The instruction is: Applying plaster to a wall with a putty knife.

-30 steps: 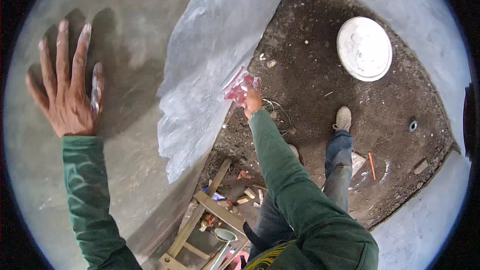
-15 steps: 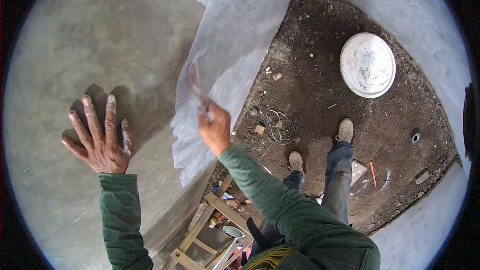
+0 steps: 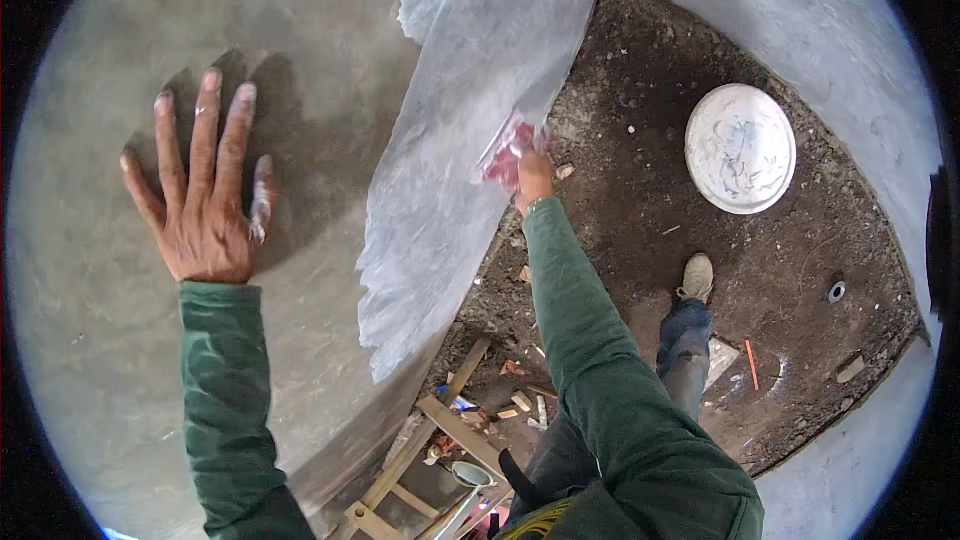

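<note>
My left hand [image 3: 208, 225] lies flat on the bare grey wall [image 3: 330, 60], fingers stretched out, white smears on the thumb and fingertips. Gripped in my right hand [image 3: 535, 180] is a red putty spreader [image 3: 508, 155] with a pale straight edge, blurred by motion and smeared white. It is at the wall's right side, over a broad pale coat of putty [image 3: 440, 180] with a ragged left border. Whether the spreader's edge touches the coat is hard to tell.
On the dirt floor [image 3: 640, 200] stands a white round bucket or lid [image 3: 741, 149] smeared with putty. A wooden ladder-like frame [image 3: 465, 435] is at the bottom, with wood scraps beside it. A grey ring [image 3: 837, 292] and an orange stick [image 3: 752, 365] lie to the right.
My right hand has swept the spreader right across the pale coat to near the wall's lower edge. My left hand has moved upward on the wall, and the view has shifted slightly.
</note>
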Motion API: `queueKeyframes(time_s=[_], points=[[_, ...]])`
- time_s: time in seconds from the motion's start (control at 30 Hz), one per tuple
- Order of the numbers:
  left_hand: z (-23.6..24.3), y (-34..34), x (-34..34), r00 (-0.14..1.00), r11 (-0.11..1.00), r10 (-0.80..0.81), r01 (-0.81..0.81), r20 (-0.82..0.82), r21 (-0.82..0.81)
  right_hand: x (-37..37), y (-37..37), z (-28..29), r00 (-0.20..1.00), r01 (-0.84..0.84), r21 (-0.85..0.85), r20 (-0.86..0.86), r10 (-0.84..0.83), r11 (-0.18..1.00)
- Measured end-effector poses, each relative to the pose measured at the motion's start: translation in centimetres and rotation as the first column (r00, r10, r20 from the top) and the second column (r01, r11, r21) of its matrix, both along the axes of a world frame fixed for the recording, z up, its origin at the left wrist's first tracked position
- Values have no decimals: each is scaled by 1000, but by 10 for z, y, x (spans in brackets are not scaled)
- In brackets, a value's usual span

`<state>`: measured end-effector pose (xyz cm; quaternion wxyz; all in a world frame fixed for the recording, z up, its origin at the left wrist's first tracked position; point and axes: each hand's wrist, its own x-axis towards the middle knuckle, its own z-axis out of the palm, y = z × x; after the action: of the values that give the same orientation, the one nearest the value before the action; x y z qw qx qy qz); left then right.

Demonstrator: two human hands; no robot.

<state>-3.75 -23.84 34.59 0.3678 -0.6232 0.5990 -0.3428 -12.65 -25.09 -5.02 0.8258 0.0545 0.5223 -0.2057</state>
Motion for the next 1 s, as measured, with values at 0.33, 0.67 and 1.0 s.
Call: queueKeyframes(time_s=[0.33,0.67,1.0], points=[[-9,-4,-2,995,1000,-2,-1,-103,-30,-28,4,169,999,-35,-888,-39,-1,459],[-9,-6,-3,996,997,74,-73,-49,33,-20,-123,-14,995,3,-11,-97,-4,1000],[-7,-3,-5,993,995,98,-98,-71,8,-35,-134,101,997,3,-711,-51,-57,703]])
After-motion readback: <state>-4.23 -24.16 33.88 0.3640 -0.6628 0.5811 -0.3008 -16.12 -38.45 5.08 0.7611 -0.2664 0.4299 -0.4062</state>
